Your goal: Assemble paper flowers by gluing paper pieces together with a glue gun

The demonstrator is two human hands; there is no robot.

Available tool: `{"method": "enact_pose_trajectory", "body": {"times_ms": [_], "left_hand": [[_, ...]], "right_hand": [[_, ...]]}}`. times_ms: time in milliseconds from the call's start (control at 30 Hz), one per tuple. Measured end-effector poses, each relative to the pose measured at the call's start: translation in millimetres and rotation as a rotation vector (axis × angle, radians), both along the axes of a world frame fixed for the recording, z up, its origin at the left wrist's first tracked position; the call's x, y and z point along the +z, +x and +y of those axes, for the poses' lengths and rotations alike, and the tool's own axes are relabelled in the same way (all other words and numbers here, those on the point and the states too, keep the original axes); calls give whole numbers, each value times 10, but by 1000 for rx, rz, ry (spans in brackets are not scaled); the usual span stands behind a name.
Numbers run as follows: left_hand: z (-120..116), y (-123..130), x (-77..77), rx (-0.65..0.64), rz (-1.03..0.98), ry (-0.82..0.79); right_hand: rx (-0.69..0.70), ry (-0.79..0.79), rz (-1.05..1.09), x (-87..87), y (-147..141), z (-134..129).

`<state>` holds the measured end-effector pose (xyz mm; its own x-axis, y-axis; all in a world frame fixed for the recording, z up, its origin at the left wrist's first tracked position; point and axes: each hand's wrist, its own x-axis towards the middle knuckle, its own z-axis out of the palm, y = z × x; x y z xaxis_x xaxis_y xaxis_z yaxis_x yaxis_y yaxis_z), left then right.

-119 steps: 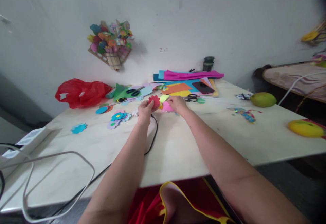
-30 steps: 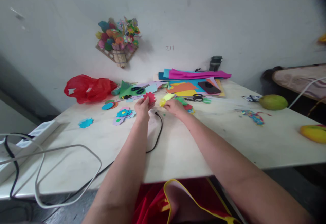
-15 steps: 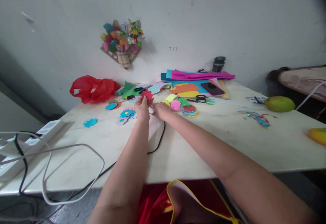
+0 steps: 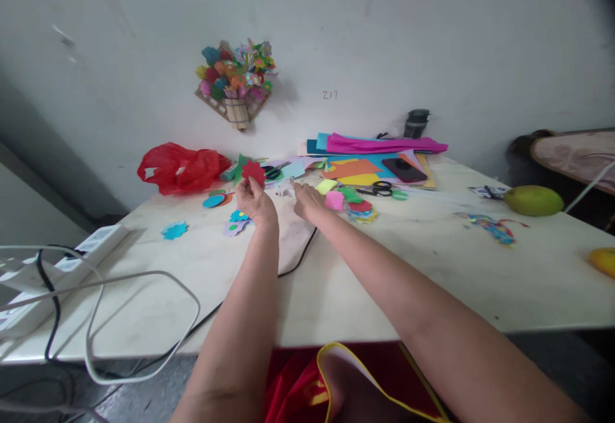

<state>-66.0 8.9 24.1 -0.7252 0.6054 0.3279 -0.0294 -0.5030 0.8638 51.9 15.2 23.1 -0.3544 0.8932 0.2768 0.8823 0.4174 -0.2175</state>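
Note:
A red scalloped paper flower (image 4: 253,172) is pinched upright between the fingers of my left hand (image 4: 255,202), above the back middle of the table. My right hand (image 4: 307,202) is a little to the right, its fingers closed at a small whitish thing (image 4: 284,191) that I cannot make out clearly. Blue and purple paper flowers (image 4: 235,226) lie just below my left hand. Beside my right hand are a pink paper piece (image 4: 334,200), a green one (image 4: 350,194) and a pile of scalloped shapes (image 4: 362,211).
Black scissors (image 4: 382,188) lie before the coloured sheets (image 4: 353,168) and a phone (image 4: 404,170). A red plastic bag (image 4: 185,168) sits back left. A black cord (image 4: 302,255) crosses the table; a power strip (image 4: 96,243) and white cables are at left, a green fruit (image 4: 533,200) at right.
My left hand has moved left with the red flower, away from my right hand. The gap between the hands has widened, and the whitish thing shows more clearly.

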Motion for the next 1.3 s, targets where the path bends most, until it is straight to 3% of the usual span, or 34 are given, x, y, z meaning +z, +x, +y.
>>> {"method": "enact_pose_trajectory", "body": {"times_ms": [100, 200, 367, 567, 767, 900, 1300], "left_hand": [[21, -16, -25, 182, 11, 29], [38, 25, -46, 178, -77, -15], [-4, 141, -86, -68, -232, -83], [-54, 244, -134, -368, -249, -212], [-78, 274, -158, -515, -212, -258], [-76, 268, -195, -573, -165, -289], [-29, 189, -304, -664, -162, -298]], "right_hand": [[-52, -15, 96, -13, 65, 27], [-117, -2, 227, -21, 120, 45], [-217, 5, 434, -44, 306, 98], [-59, -21, 732, -134, 661, 162], [61, -306, 1125, -84, 889, 64], [193, -421, 1113, -24, 959, 8], [194, -467, 913, 34, 985, -21]]}}
